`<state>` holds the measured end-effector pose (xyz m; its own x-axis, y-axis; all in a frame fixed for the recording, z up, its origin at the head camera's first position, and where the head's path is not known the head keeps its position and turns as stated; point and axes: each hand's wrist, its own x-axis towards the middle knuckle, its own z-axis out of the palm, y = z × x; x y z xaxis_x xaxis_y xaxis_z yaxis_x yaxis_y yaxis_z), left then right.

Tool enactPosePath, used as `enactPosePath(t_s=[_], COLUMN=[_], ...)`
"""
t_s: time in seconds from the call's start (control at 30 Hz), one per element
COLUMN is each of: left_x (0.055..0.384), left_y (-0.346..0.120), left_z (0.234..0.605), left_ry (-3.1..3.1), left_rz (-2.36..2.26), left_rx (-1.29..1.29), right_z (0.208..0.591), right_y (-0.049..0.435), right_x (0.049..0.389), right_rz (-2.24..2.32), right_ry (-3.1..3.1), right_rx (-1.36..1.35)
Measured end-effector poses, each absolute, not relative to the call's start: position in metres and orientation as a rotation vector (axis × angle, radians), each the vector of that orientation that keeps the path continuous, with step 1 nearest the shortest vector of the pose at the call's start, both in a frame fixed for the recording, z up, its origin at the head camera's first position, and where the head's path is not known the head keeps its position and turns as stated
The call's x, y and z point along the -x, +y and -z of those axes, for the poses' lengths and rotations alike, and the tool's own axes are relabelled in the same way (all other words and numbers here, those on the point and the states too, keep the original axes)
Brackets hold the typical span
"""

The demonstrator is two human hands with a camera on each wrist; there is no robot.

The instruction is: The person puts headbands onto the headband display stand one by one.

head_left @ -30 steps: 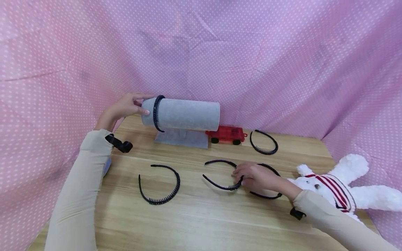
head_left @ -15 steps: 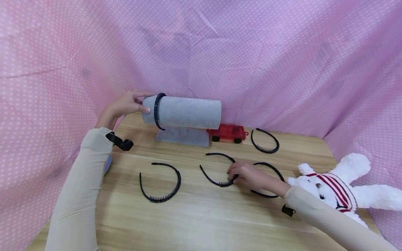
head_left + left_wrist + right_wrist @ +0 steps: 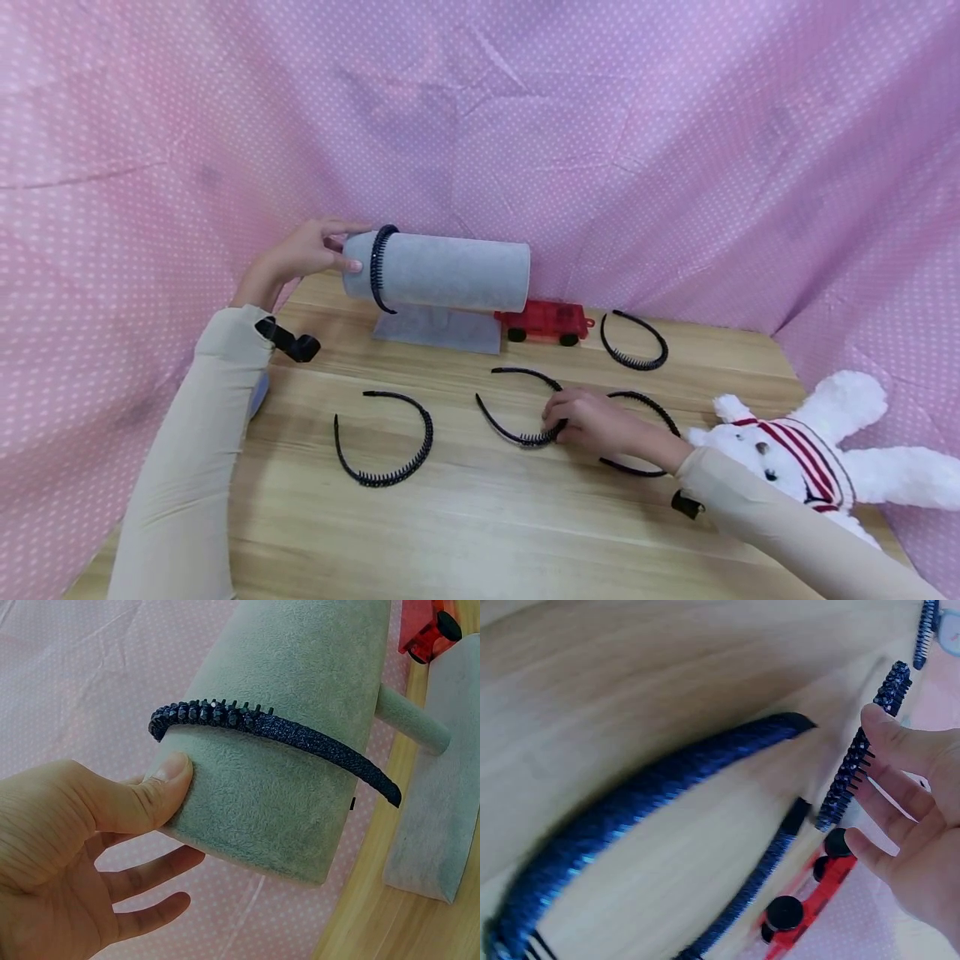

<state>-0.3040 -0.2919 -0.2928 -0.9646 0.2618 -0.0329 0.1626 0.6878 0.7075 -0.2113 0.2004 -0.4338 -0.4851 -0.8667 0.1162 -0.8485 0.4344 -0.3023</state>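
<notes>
A grey plush-covered headband stand (image 3: 457,271) carries one black toothed headband (image 3: 378,267) near its left end. My left hand (image 3: 303,250) grips that end, and the left wrist view shows the thumb (image 3: 172,776) lying on the grey roll just below the headband. Low over the table, my right hand (image 3: 600,421) pinches a second dark headband at its toothed curve (image 3: 844,776), whose two tips point left in the head view. Another headband (image 3: 663,411) lies beneath the right wrist, partly covered by it.
One headband (image 3: 382,480) lies front left and one (image 3: 637,364) back right. A red toy car (image 3: 547,322) stands against the stand's base. A white plush toy (image 3: 806,458) in a striped top lies at the right. Pink dotted cloth (image 3: 480,125) hangs behind.
My right hand has shifted a little left with the headband, sliding off the one beneath it, then stayed nearly still. My left hand keeps its place on the stand.
</notes>
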Motion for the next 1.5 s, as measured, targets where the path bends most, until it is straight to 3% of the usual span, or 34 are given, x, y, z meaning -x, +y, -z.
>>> enactPosePath(t_s=[0.3, 0.83, 1.5], left_x=[0.305, 0.304, 0.303], left_y=[-0.293, -0.294, -0.294], left_z=[0.294, 0.294, 0.293], left_ry=[2.769, 2.784, 2.783], left_rz=[-1.131, -1.095, -1.103], left_rx=[-0.357, -0.362, -0.346], right_z=[0.406, 0.385, 0.351], right_y=[0.194, 0.192, 0.214], right_x=[0.212, 0.215, 0.227], right_rz=[0.545, 0.827, 1.192], right_ry=[2.648, 2.676, 2.803], right_rx=[1.656, 1.483, 1.023])
